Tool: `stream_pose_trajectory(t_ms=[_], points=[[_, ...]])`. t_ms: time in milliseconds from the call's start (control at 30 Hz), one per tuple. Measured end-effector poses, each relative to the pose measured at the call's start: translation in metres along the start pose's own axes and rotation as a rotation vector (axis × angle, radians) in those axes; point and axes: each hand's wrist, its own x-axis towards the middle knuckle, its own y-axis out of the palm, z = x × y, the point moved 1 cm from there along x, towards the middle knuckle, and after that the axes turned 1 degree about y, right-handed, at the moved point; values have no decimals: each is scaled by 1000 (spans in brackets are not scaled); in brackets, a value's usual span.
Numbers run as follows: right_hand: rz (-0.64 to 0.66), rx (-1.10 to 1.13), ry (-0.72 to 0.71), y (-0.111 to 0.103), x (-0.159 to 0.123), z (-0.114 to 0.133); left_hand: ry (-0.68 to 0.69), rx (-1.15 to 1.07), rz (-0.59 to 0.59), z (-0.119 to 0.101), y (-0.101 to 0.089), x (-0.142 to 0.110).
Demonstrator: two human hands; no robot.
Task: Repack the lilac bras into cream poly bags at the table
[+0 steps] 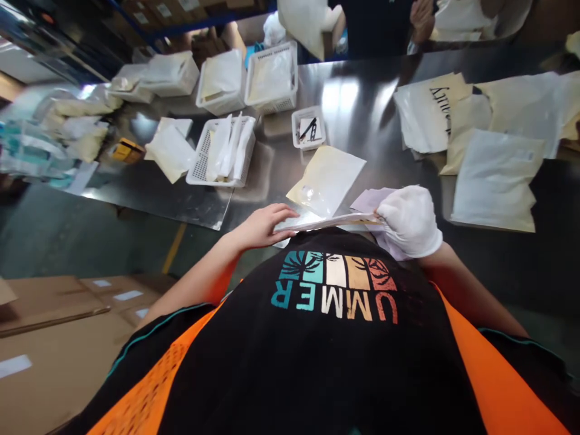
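My left hand [265,225] is bare and lies with its fingers curled over the left end of a flat clear plastic bag [328,222] held close to my body. At the bag's right end, my right hand [410,219] wears a white glove and pinches the edge. A pale purple sheet [369,198] shows just behind the gloved hand. A cream packet in a clear bag [327,178] lies on the shiny metal table [357,103] right beyond my hands.
White plastic baskets [222,151] with bagged items stand at the left and back, and a small tray [309,127] holds a dark tool. Cream cloth bags and packed bags [496,178] lie at right. Another person [380,24] stands across the table. Cardboard boxes [58,338] sit lower left.
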Motion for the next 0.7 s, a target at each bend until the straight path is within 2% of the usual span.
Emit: stream_pose_trajectory(t_ms=[67, 133, 267, 333, 400, 467, 533, 633, 700], points=[[-25, -1, -21, 8, 4, 0, 16, -41, 51, -9, 12, 21], [-123, -37, -34, 15, 6, -3, 0, -86, 93, -14, 24, 39], [-298, -60, 72, 26, 10, 5, -116, -287, 88, -13, 33, 55], [-236, 13, -17, 31, 14, 21, -195, -429, 73, -13, 33, 58], [-78, 109, -178, 39, 20, 40, -245, -585, 82, -14, 34, 60], [39, 135, -269, 48, 24, 52, -276, -711, 71, -13, 36, 61], [33, 74, -304, 59, 23, 56, -362, -769, -62, -4, 34, 58], [-42, -27, -296, 73, 14, 52, -612, -721, -439, 24, 23, 45], [-50, -25, -298, 78, 7, 48, -726, -590, -628, 43, 13, 33]])
